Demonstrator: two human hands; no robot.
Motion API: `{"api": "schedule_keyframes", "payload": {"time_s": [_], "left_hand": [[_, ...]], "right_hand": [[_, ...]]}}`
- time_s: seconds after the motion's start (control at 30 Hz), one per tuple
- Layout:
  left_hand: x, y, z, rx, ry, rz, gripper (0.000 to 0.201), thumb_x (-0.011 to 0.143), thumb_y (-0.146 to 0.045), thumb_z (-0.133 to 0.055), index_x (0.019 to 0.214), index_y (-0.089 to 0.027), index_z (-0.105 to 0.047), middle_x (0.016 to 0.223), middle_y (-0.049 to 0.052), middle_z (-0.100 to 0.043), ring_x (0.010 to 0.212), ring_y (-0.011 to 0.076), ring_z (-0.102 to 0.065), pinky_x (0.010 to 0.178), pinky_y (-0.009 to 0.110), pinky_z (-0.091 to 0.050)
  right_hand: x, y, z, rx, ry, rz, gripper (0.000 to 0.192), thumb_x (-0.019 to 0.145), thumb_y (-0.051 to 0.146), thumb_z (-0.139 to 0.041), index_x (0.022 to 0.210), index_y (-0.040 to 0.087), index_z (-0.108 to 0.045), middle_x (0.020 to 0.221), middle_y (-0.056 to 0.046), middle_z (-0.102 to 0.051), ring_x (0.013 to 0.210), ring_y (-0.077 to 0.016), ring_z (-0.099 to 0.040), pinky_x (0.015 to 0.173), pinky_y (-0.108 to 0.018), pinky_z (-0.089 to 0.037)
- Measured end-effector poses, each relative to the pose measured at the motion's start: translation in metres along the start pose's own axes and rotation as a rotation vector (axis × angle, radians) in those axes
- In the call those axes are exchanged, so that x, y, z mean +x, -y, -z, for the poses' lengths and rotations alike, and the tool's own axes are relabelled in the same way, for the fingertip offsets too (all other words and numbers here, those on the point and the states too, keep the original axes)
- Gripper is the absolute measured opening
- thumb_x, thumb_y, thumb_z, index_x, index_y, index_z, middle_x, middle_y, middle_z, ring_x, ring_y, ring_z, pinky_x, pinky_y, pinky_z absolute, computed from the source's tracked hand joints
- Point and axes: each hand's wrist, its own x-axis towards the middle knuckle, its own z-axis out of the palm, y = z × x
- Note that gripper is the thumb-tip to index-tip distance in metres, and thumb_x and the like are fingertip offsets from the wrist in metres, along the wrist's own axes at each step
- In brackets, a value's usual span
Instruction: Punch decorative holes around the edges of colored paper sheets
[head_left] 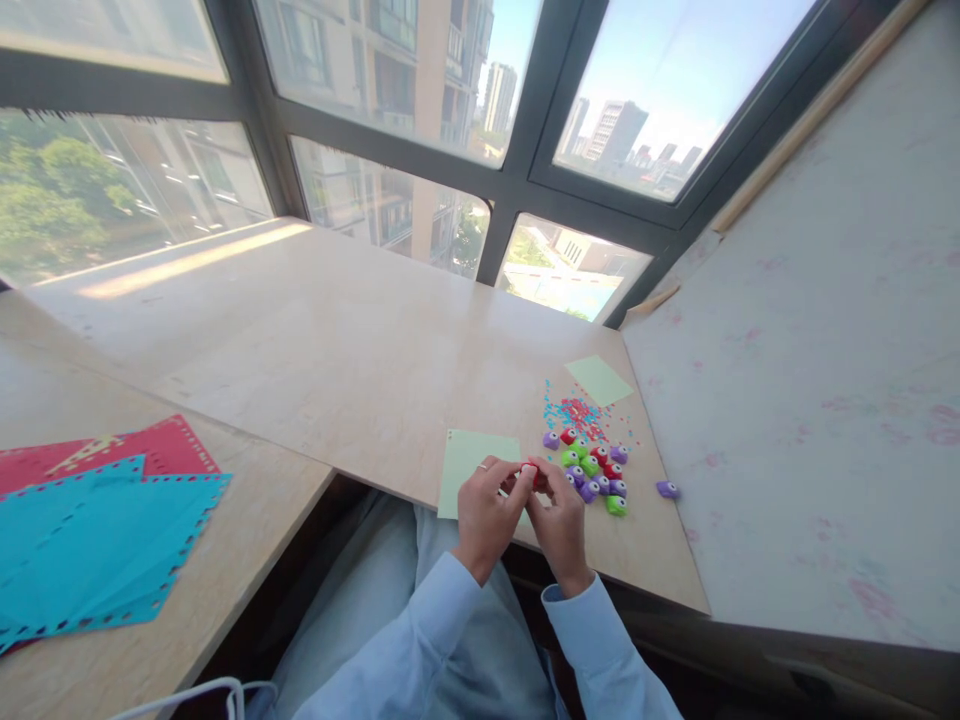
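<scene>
Red paper punch [529,472] pinched between both hands above the near edge of the tabletop [337,360].

Left hand [486,515] and right hand [559,520] are closed narrowly on the small punch, fingertips meeting over it, just in front of a pale green sheet [472,460]. A steady two-handed pinch with the thumbs pressing squarely probably works best. Just beside the right hand lies a cluster of purple, green and red punches [596,470]; beyond it, scattered confetti [581,410] and a second green sheet [598,380]. Blue and red punched papers [97,530] lie well apart, far left.
</scene>
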Motion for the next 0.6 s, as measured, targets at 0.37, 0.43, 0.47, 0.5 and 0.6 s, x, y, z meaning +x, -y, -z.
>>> {"api": "schedule_keyframes", "payload": {"time_s": [0.37, 0.43, 0.47, 0.5, 0.6], "left_hand": [[0.051, 0.026, 0.025, 0.454, 0.184, -0.040, 0.027, 0.088, -0.022, -0.056, 0.111, -0.014, -0.065, 0.112, 0.012, -0.066, 0.107, 0.0264, -0.058, 0.096, 0.042, -0.045], [0.065, 0.026, 0.022, 0.584, 0.249, -0.069, 0.028, 0.088, -0.024, -0.057, 0.113, -0.013, -0.063, 0.112, 0.014, -0.065, 0.110, 0.0278, -0.056, 0.095, 0.042, -0.045], [0.070, 0.026, 0.019, 0.639, 0.278, -0.090, 0.028, 0.088, -0.024, -0.057, 0.113, -0.013, -0.063, 0.112, 0.014, -0.065, 0.110, 0.0283, -0.056, 0.094, 0.042, -0.044], [0.074, 0.026, 0.015, 0.692, 0.302, -0.113, 0.028, 0.088, -0.025, -0.057, 0.112, -0.013, -0.062, 0.111, 0.015, -0.065, 0.110, 0.0289, -0.055, 0.092, 0.042, -0.044], [0.077, 0.032, 0.002, 0.830, 0.338, -0.173, 0.024, 0.089, -0.028, -0.055, 0.105, -0.013, -0.062, 0.107, 0.015, -0.064, 0.106, 0.0304, -0.055, 0.088, 0.044, -0.042]], "right_hand": [[0.056, -0.034, 0.044, -0.102, 0.272, -0.093, 0.040, 0.088, 0.037, -0.059, 0.123, 0.020, -0.056, 0.117, -0.012, -0.068, 0.101, -0.0240, -0.068, 0.088, -0.042, -0.055], [0.066, -0.036, 0.046, -0.200, 0.348, -0.042, 0.030, 0.086, 0.032, -0.058, 0.114, 0.020, -0.061, 0.109, -0.009, -0.071, 0.096, -0.0234, -0.068, 0.087, -0.041, -0.054], [0.071, -0.036, 0.046, -0.246, 0.391, -0.017, 0.027, 0.086, 0.029, -0.059, 0.111, 0.020, -0.063, 0.104, -0.008, -0.071, 0.093, -0.0232, -0.068, 0.086, -0.040, -0.054], [0.076, -0.036, 0.045, -0.283, 0.433, 0.010, 0.025, 0.085, 0.026, -0.060, 0.109, 0.020, -0.065, 0.102, -0.008, -0.072, 0.092, -0.0232, -0.068, 0.086, -0.040, -0.053], [0.088, -0.035, 0.040, -0.317, 0.528, 0.101, 0.026, 0.082, 0.014, -0.059, 0.105, 0.020, -0.068, 0.104, -0.009, -0.070, 0.098, -0.0228, -0.065, 0.090, -0.039, -0.050]]}}
